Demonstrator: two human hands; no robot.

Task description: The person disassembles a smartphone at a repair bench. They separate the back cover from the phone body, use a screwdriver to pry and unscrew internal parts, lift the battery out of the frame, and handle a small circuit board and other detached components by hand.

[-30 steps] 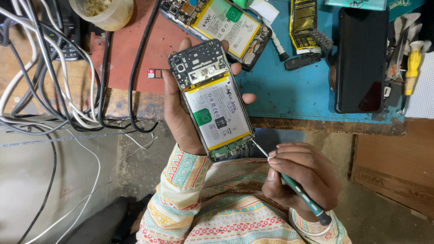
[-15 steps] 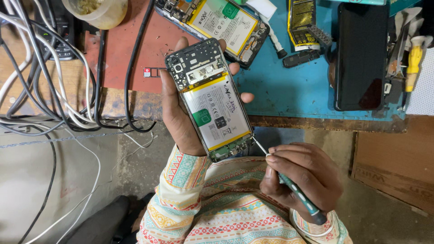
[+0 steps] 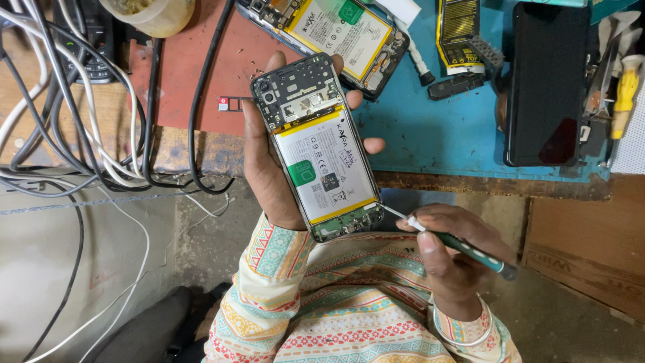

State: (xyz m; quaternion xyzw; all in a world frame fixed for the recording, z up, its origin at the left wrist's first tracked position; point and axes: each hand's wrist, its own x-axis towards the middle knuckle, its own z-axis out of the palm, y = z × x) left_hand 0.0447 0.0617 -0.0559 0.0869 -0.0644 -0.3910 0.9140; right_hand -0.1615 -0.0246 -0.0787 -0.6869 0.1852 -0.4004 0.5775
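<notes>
My left hand (image 3: 265, 168) grips an opened phone (image 3: 316, 144) with its back cover off, so the white battery with yellow edges and the dark circuit boards show. It is held upright over the edge of the bench. My right hand (image 3: 453, 259) holds a thin screwdriver (image 3: 463, 247) with a teal handle. Its metal tip touches the lower right corner of the phone, at the bottom board.
A second opened phone (image 3: 336, 30) lies on the bench beyond. On the blue mat (image 3: 437, 128) rest a black phone screen (image 3: 545, 81), a yellow battery pack (image 3: 457, 33) and small parts. Tools with yellow handles (image 3: 623, 94) lie right. Tangled cables (image 3: 87, 121) and a plastic cup (image 3: 151, 13) are left.
The phone in my left hand has tilted slightly and my right hand has shifted a little right, with the screwdriver tip staying at the phone's lower corner.
</notes>
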